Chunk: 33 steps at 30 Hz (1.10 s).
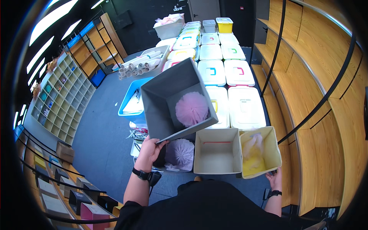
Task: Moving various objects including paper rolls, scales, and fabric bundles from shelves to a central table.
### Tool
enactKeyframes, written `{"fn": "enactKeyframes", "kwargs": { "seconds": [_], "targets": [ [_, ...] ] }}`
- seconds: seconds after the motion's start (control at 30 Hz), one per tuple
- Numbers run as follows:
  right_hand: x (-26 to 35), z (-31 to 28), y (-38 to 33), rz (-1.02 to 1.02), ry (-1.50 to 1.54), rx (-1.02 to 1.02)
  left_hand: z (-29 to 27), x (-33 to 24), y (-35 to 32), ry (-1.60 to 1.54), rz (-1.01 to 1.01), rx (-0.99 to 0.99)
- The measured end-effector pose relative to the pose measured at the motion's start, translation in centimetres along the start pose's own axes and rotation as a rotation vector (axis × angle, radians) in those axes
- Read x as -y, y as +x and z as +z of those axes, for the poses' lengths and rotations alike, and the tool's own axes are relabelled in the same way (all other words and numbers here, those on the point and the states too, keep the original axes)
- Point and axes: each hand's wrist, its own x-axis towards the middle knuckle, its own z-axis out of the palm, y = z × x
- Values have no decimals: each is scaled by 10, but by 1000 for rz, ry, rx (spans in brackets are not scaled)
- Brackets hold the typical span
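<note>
A dark grey fabric storage bin (161,96), tilted, is held by its near lower corner in my left hand (151,150), fingers closed on the edge. Inside it lies a round pink pleated bundle (191,109). At the right my right hand (274,179) grips the near right corner of a pale yellow fabric storage bin (273,147), its fingers partly hidden. That bin holds yellow material (253,164) and crumpled translucent pinkish stuff (255,145). Between the two stands a beige bin (218,161) with a thin red strip (216,142). A lilac pleated bundle (179,154) sits below the grey bin in another container.
White-lidded storage boxes (211,73) stand in rows ahead. A blue crate (128,101) and a tub of rolled papers (142,65) are to the left. Wooden tiered shelving (306,161) borders the right; a white cubby shelf (63,97) stands far left.
</note>
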Motion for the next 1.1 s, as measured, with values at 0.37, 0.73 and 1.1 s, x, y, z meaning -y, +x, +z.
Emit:
{"fn": "enactKeyframes", "kwargs": {
  "seconds": [0.37,0.73,1.1],
  "targets": [
    [-107,-12,-65,-129,240,-497,-56,-24,204,8,-92,3],
    [-95,164,-116,-821,-399,-435,-88,-29,258,-225,-329,49],
    [-34,493,41,-290,-390,559,-49,-41,315,-270,-319,-83]
  ]
}}
